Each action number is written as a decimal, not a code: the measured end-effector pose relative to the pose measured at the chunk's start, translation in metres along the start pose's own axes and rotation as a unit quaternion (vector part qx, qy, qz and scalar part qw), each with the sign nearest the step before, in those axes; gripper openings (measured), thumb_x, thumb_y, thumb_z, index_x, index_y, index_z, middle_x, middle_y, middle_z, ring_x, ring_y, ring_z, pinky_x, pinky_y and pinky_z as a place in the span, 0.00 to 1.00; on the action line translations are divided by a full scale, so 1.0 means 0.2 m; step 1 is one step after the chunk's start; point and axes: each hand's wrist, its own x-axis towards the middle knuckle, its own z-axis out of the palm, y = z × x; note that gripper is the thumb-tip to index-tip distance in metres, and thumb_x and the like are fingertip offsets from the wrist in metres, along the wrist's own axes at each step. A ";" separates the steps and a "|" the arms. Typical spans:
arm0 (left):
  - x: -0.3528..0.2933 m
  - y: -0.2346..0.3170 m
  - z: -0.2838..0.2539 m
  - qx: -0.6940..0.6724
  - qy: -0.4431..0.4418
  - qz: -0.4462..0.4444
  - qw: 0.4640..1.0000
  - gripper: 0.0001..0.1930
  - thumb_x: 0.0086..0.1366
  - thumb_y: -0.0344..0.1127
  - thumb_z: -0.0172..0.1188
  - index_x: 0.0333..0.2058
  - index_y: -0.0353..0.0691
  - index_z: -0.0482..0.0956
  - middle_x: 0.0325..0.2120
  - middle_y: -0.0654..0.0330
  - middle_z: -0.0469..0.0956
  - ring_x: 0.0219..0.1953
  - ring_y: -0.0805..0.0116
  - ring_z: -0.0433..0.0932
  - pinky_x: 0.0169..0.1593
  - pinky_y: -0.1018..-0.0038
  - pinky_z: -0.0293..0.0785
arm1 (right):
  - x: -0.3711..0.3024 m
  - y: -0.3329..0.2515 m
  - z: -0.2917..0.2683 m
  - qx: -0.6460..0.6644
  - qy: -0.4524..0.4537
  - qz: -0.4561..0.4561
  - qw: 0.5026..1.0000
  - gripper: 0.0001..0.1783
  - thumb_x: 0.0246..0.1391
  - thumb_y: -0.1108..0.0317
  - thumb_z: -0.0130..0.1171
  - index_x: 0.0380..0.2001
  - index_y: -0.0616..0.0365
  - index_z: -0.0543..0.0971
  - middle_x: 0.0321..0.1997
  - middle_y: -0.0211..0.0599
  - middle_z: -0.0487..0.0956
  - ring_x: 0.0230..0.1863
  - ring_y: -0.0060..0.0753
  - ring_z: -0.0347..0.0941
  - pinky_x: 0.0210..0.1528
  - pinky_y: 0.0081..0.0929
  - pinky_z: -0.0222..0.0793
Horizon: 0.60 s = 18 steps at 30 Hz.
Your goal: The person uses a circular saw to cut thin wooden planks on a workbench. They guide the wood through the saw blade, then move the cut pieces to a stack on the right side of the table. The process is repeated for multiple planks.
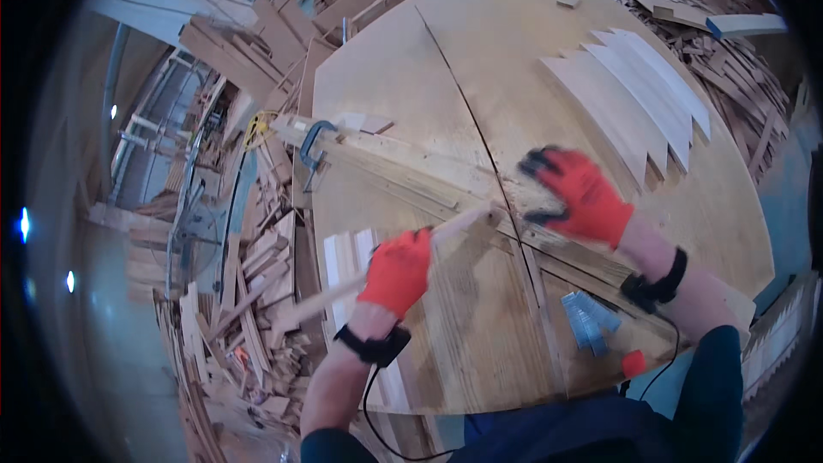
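My left hand [397, 273], in a red glove with dark fingertips, is closed around a narrow wooden strip [321, 302]. The strip slants from the lower left up to the dark slit [467, 103] that runs across the plywood table [399, 77]. My right hand [585, 197], gloved the same way, hovers or rests right of the slit. Its fingers are spread and slightly blurred, with nothing seen in them. Between the hands, long wooden boards [403, 176] lie diagonally on the table. A blue C-clamp [315, 152] grips their far left end.
Pale boards with pointed ends [634, 90] lie at the table's far right. More pale strips [347, 249] lie at the left edge. Grey metal strips [589, 319] and a red piece [633, 364] sit near my right forearm. Wood offcuts [257, 291] heap up beside the table.
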 end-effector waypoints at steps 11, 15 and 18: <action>0.41 0.24 0.02 -0.133 0.269 -0.010 0.954 0.27 0.62 0.38 0.61 0.60 0.42 0.72 0.55 0.49 0.75 0.59 0.49 0.71 0.67 0.55 0.62 | -0.25 0.30 0.11 -0.094 0.010 0.281 0.955 0.22 0.53 0.62 0.64 0.53 0.48 0.81 0.47 0.48 0.79 0.48 0.53 0.76 0.50 0.44 0.73; 0.21 0.02 0.54 -0.170 0.140 -0.163 0.962 0.30 0.63 0.47 0.62 0.62 0.40 0.71 0.61 0.45 0.71 0.64 0.45 0.67 0.68 0.54 0.59 | -0.38 0.49 0.03 -0.101 -0.151 0.336 0.924 0.21 0.56 0.57 0.63 0.53 0.48 0.80 0.48 0.47 0.79 0.50 0.51 0.76 0.52 0.44 0.73; 0.10 -0.12 0.81 -0.183 0.102 -0.299 0.931 0.32 0.66 0.50 0.59 0.63 0.39 0.69 0.64 0.43 0.67 0.67 0.45 0.64 0.70 0.53 0.56 | -0.33 0.40 0.04 -0.181 -0.219 0.304 0.909 0.25 0.56 0.54 0.63 0.56 0.47 0.78 0.53 0.44 0.77 0.56 0.50 0.73 0.55 0.45 0.71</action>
